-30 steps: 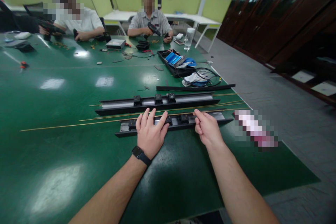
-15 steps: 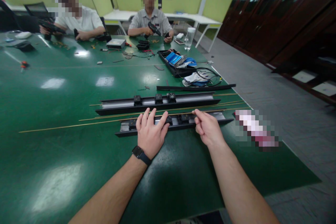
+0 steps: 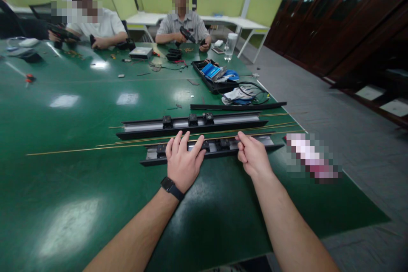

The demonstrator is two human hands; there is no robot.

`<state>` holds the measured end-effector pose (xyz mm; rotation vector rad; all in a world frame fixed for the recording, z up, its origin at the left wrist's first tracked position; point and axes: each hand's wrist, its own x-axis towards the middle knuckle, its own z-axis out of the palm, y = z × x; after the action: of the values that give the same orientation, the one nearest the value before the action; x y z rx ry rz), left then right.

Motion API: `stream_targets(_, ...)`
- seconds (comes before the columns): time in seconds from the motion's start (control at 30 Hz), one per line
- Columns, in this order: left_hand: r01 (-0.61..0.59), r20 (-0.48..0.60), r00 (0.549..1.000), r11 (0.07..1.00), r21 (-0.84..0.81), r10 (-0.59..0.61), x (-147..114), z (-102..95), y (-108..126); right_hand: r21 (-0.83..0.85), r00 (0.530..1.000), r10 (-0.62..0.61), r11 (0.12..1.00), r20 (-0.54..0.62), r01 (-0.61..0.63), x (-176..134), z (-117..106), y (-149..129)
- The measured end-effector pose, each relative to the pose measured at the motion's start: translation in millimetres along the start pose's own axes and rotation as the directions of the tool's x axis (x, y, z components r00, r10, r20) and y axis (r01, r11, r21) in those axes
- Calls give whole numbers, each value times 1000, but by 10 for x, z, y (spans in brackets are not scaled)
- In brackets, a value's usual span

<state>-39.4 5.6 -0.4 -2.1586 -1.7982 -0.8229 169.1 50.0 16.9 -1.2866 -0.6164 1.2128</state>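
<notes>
My left hand [image 3: 183, 159], wearing a black watch [image 3: 167, 183], lies spread over the near black channel rail [image 3: 153, 162], with its fingertips at the rail's far wall. Black blocks [image 3: 224, 143] sit inside this rail; one is partly under the hand. My right hand [image 3: 254, 155] pinches a long thin brass-coloured rod [image 3: 79, 150] between thumb and forefinger above the rail's right part. From there the rod runs left past my left fingers and far out over the table. Whether the left fingers touch it, I cannot tell.
Behind lies a second channel rail [image 3: 143, 135] with black blocks [image 3: 193, 119], among loose thin rods. Farther back are a black strip [image 3: 239, 106], gloves [image 3: 240, 95] and a black tray [image 3: 216, 89]. Two people sit opposite, one holding a power drill [image 3: 187, 34]. A blurred pink item [image 3: 312, 157] lies right.
The rod's far left end has shifted slightly right and away from me. My right hand has moved a touch to the right; my left hand stays in place.
</notes>
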Motion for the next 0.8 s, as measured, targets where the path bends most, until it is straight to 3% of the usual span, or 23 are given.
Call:
stream_targets(0.23, -1, 8, 1000, 1000, -2, 1, 5, 4, -9, -3, 998, 2, 1000, 66, -2, -10, -25, -15)
stream_targets(0.8, -5, 6, 1000, 1000, 1, 5, 7, -1, -1, -1, 999, 8, 1000, -45, -8, -1, 26, -7)
